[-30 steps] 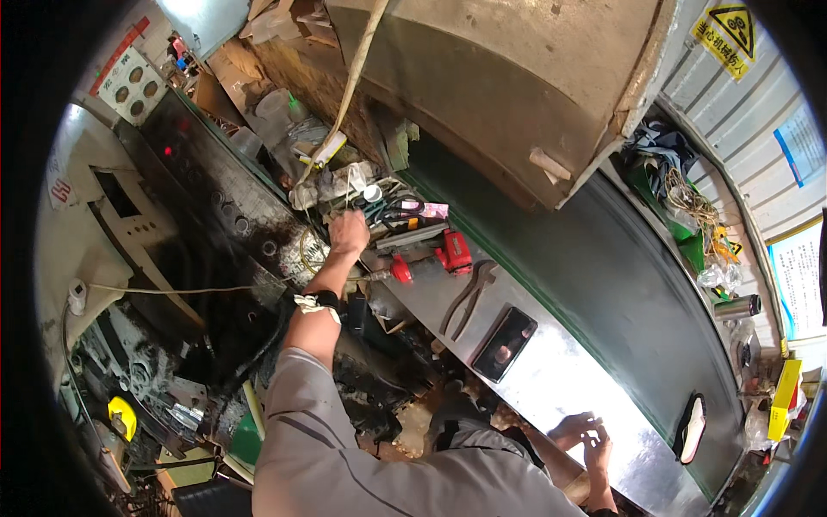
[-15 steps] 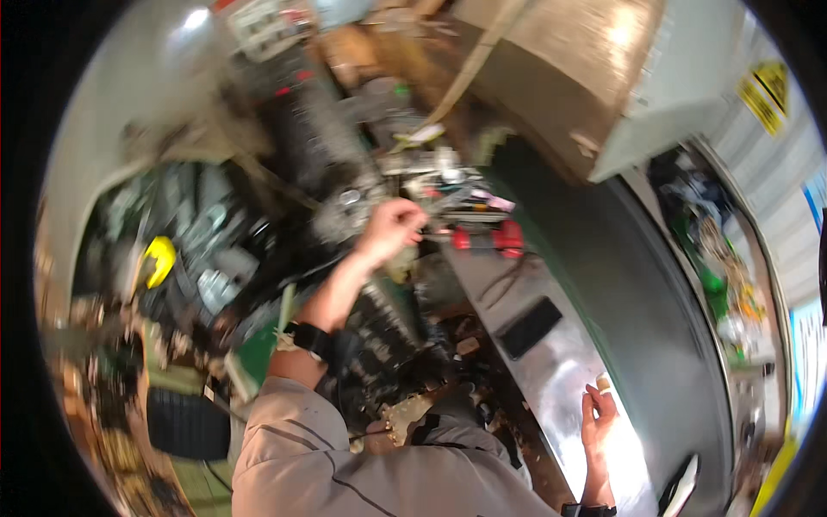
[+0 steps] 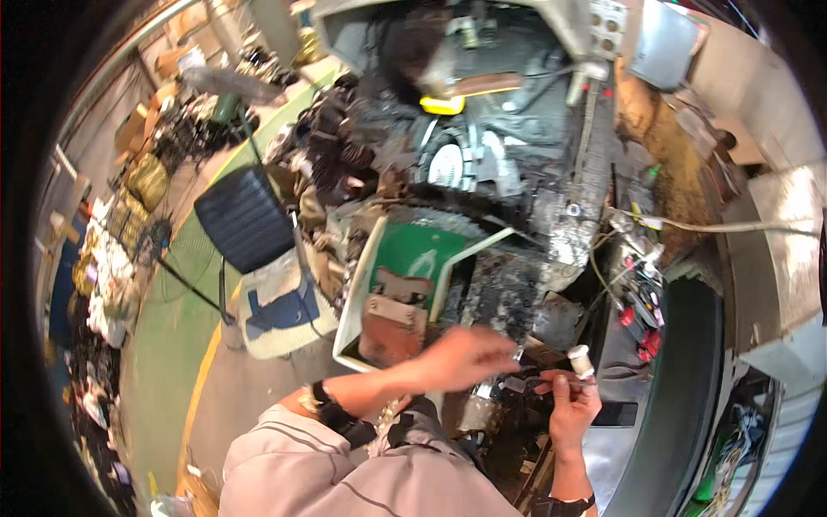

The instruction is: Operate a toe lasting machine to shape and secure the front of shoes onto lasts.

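My left hand is over the middle of the bench, its fingers bent together and slightly blurred. Whatever they pinch, if anything, is hidden. Just to its right, my right hand is raised with thumb and fingers closed on a thin dark piece, too small to name. A white cylinder-shaped wrap or cap stands up at the fingers of that hand; whether it is worn or held I cannot tell. Left of my left hand, a green-bottomed tray with pale edges holds reddish-brown flat pieces.
A dark phone lies on the metal ledge beside a black conveyor belt. Red-handled tools are further along it. A yellow-and-brown handled tool lies among dark scraps. At left stands a chair with a black backrest.
The view has swung left, bringing the chair and tray into fuller sight. My hands, far apart before, are now close together. My right hand has come up off the metal ledge.
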`<state>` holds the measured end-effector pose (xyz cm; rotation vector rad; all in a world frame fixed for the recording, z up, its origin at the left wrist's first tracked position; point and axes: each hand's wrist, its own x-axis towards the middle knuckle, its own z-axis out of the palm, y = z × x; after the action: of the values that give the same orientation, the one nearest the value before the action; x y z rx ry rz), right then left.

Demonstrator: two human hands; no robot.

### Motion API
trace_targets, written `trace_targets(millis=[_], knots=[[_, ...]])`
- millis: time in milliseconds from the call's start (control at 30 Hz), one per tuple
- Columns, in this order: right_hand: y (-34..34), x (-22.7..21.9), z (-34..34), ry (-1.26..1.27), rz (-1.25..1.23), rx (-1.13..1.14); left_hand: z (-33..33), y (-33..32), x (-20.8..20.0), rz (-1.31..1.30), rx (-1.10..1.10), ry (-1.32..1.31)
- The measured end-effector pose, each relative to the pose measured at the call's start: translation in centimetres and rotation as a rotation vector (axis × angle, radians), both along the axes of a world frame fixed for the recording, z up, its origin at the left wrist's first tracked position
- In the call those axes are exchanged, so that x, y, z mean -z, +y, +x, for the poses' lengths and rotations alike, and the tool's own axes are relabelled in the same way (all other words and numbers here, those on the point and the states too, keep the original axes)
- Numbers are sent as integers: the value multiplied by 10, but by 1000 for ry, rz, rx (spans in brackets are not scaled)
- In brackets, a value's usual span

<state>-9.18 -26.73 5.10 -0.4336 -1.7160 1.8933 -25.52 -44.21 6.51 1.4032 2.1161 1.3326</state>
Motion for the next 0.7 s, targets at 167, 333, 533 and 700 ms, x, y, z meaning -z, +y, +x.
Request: trace_targets(millis=[167, 333, 533, 700], knots=[[-19, 16, -54, -35, 180, 179, -149, -153, 47, 271, -864, -270], [-46, 38, -134, -49, 290, 191, -258, -211, 150, -94, -1006, -266], [-71, 74, -209, -162, 465, 190, -322, -181, 231, -67, -867, -260], [-81, 78, -218, -270, 543, 248, -348, -171, 247, -53, -814, -293]])
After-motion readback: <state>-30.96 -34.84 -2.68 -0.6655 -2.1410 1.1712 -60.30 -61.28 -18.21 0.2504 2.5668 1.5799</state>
